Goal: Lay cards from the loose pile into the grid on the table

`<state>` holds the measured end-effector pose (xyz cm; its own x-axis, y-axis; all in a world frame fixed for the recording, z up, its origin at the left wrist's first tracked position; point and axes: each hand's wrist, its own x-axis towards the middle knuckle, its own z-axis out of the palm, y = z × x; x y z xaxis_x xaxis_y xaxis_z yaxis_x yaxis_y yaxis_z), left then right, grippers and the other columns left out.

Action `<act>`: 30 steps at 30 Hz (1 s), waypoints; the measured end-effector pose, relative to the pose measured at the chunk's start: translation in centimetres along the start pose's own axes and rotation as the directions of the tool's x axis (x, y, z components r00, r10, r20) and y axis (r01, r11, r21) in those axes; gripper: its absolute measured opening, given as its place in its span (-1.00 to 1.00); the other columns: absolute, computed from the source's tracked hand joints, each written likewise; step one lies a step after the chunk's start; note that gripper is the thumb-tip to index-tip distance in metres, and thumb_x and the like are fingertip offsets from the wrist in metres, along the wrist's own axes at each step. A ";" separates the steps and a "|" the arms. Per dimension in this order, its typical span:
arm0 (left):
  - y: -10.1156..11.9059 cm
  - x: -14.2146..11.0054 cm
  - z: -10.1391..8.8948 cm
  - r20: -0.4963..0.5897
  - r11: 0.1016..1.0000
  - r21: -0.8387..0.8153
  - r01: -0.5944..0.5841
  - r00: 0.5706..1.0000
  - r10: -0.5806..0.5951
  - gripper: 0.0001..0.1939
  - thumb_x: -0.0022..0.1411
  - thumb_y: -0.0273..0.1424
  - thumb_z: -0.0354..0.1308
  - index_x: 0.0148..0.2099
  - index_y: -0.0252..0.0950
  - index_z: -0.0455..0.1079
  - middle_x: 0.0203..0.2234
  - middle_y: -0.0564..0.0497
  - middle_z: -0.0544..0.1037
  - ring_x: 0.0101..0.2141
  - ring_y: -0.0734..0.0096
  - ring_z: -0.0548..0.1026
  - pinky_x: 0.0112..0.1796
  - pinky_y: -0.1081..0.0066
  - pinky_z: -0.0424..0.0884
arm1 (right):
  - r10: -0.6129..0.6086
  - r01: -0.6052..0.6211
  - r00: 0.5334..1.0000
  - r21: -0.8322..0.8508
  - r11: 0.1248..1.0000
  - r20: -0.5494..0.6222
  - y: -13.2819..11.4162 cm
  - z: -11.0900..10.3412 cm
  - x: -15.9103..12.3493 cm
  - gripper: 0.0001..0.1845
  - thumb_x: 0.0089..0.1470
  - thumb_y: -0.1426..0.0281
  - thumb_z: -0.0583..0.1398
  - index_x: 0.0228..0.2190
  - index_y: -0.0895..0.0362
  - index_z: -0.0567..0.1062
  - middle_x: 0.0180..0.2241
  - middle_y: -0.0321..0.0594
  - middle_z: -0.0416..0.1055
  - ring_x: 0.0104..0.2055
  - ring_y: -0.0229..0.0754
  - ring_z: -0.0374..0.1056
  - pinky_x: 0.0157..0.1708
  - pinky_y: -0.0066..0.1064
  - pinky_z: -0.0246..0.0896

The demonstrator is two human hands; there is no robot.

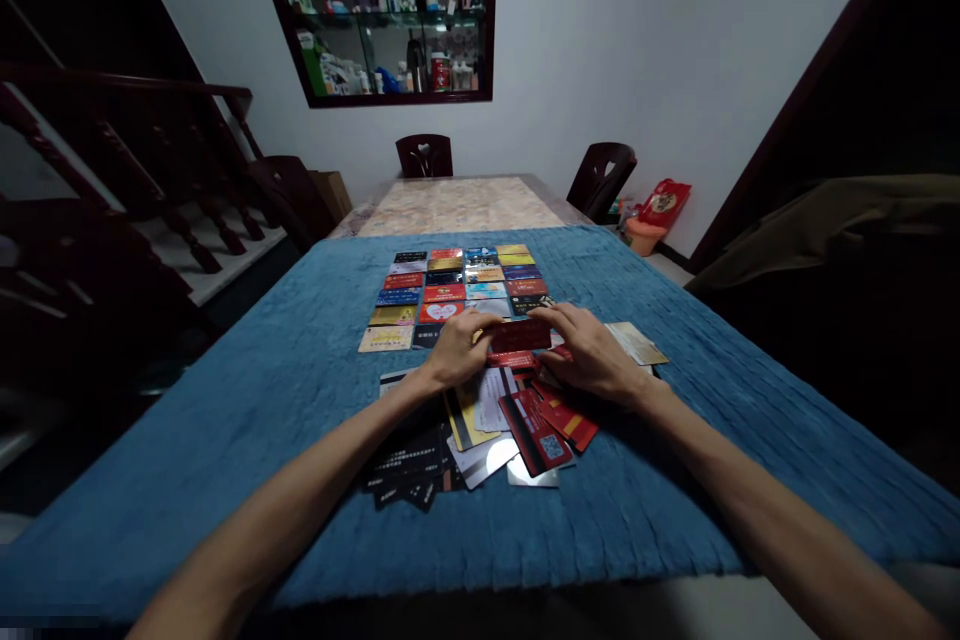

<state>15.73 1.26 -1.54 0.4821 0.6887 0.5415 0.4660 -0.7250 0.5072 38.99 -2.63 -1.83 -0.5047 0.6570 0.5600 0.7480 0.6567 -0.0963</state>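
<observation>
Between my two hands a dark red card (520, 335) is held by its short ends, tilted up above the table. My left hand (461, 348) pinches its left end, and my right hand (589, 350) grips the right end with curled fingers. Just beyond them, several plastic cards (444, 293) lie in neat rows and columns. Nearer to me is a loose, overlapping pile: black cards (409, 455), a yellow card (466, 417), white cards and a red card with a QR code (534, 432). A pale gold card (637, 343) lies right of my right hand.
A blue cloth (300, 400) covers the near part of the table, and the bare marbled top (457, 203) shows beyond. Dark wooden chairs (424, 156) stand around the far end. Brown fabric (832, 220) hangs at the right. A wall cabinet (401, 100) is at the back.
</observation>
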 end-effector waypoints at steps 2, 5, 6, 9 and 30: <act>0.1 0.0 -0.1 -0.002 1.000 -0.010 -0.006 1.000 0.005 -0.73 0.20 -0.62 0.09 -0.16 -0.29 0.56 -0.30 -0.03 0.62 -0.27 0.34 0.52 -0.19 0.33 0.46 | -0.018 0.017 0.999 -0.047 0.999 -0.029 -0.3 0.0 0.0 -0.50 0.08 0.50 0.17 0.08 0.11 0.33 -0.07 0.01 0.41 -0.04 0.07 0.32 -0.11 -0.14 0.26; 0.1 0.1 -0.2 -0.002 1.000 -0.018 -0.013 1.000 0.013 -0.71 0.19 -0.65 0.08 -0.16 -0.28 0.56 -0.29 -0.03 0.62 -0.27 0.35 0.52 -0.19 0.34 0.46 | -0.030 0.025 0.998 -0.099 0.995 -0.050 -0.7 0.1 0.1 -0.54 0.11 0.50 0.15 0.07 0.10 0.35 -0.07 0.00 0.40 -0.03 0.07 0.29 -0.10 -0.14 0.23; 0.1 0.1 -0.3 -0.004 1.000 -0.020 -0.014 1.000 0.014 -0.70 0.18 -0.65 0.08 -0.15 -0.29 0.55 -0.29 -0.03 0.62 -0.27 0.35 0.52 -0.19 0.34 0.46 | -0.028 0.022 0.998 -0.116 0.993 -0.052 -0.7 0.1 0.1 -0.54 0.11 0.50 0.15 0.07 0.09 0.35 -0.06 0.00 0.40 -0.02 0.07 0.28 -0.09 -0.14 0.23; -0.1 0.2 -0.4 -0.013 1.000 -0.020 -0.008 1.000 0.008 -0.70 0.18 -0.65 0.08 -0.15 -0.29 0.55 -0.31 -0.02 0.62 -0.28 0.36 0.52 -0.21 0.36 0.46 | -0.038 0.028 0.997 -0.172 0.985 -0.060 -0.9 0.2 0.1 -0.53 0.11 0.46 0.16 0.08 0.12 0.35 -0.04 0.03 0.38 -0.02 0.10 0.26 -0.09 -0.12 0.22; -1.7 -1.0 -2.3 -0.050 0.970 0.179 -0.164 0.983 0.175 -0.59 0.20 -0.58 0.14 0.11 -0.30 0.33 -0.15 -0.10 0.55 -0.15 0.22 0.49 -0.09 0.20 0.45 | -0.081 0.027 0.974 -0.248 0.968 -0.211 -2.2 0.9 1.4 -0.57 0.12 0.42 0.15 0.04 0.24 0.38 -0.05 0.08 0.38 -0.01 0.08 0.21 -0.12 -0.13 0.25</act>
<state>12.79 1.76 -1.39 0.5188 0.5496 0.6549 0.5054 -0.8149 0.2835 36.29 -2.81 -1.63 -0.4613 0.5091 0.7266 0.8178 0.5616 0.1257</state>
